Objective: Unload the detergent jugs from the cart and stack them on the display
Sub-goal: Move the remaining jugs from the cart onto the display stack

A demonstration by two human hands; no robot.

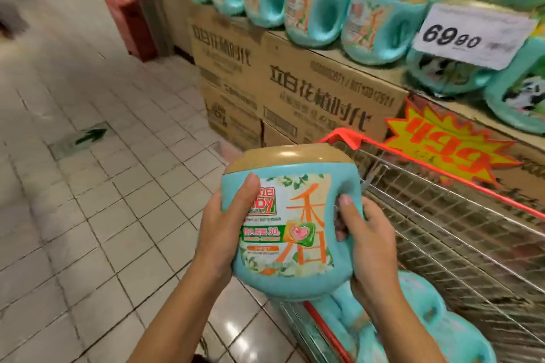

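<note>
While the left hand [219,233] clasps one side of the teal detergent jug [295,247], the right hand [368,244] grips its handle.

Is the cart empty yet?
No, more teal jugs lie in the cart below the held jug that the left hand and right hand grip.

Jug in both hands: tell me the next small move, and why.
Probably lift the jug up and forward toward the row of jugs stacked on the cartons ahead. The left hand and right hand both grip it upright above the cart, where more jugs lie, and that row sits higher than the jug is held.
</note>
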